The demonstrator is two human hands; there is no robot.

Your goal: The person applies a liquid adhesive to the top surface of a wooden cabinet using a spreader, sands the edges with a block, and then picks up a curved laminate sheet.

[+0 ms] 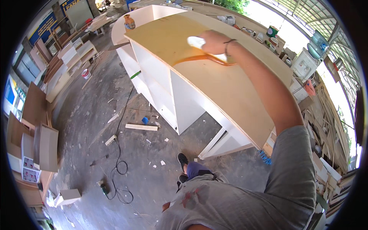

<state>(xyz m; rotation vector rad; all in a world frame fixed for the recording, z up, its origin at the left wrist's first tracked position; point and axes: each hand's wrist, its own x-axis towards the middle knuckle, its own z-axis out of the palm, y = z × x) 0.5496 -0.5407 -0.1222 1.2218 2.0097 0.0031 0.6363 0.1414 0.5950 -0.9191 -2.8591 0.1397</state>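
My right hand (215, 42) is closed around a white flat spreader (196, 41), pressed to the top of a large white cabinet. Along the spreader's near edge runs a thick bead of orange-yellow glue (191, 58). Beyond it the panel wears a yellowish glue film (165, 34), while the nearer part of the panel (234, 84) is plain tan board. A small brown patch beside my grey shirt seems to be my left hand (165, 206); its fingers are hidden. At the cabinet's far left end stands an orange printed container (129, 22).
A black cable (119, 153) loops over the floor to a green power tool (102, 186). Wood strips (141, 127) and scraps lie around. A water dispenser (305, 63) and a cluttered bench stand at right; a blue coiled hose (264, 157) hangs by the cabinet's near corner.
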